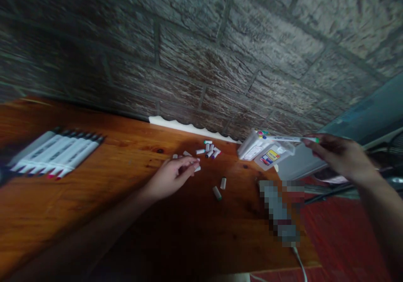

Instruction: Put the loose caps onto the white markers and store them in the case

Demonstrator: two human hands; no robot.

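Note:
My right hand (341, 154) is raised at the right, its fingers closed on the green-tipped end of a white marker (288, 139). The marker lies level across the top of a clear plastic case (250, 145), where a few coloured marker ends show. Low over the wooden table, my left hand (173, 175) pinches a small white marker cap (197, 168), partly hidden by the fingers. Just beyond it lies a loose cluster of several caps (208, 149). Nearer me, a green-ended cap (217, 193) and a dark-ended cap (223, 183) rest apart.
A row of white markers (59, 152) lies side by side at the left of the wooden table (126, 240). A blurred-out device (278, 212) with a cable sits near the right edge. Behind the table rises a stone-patterned wall (189, 55), with a white scalloped strip (189, 127) along its foot.

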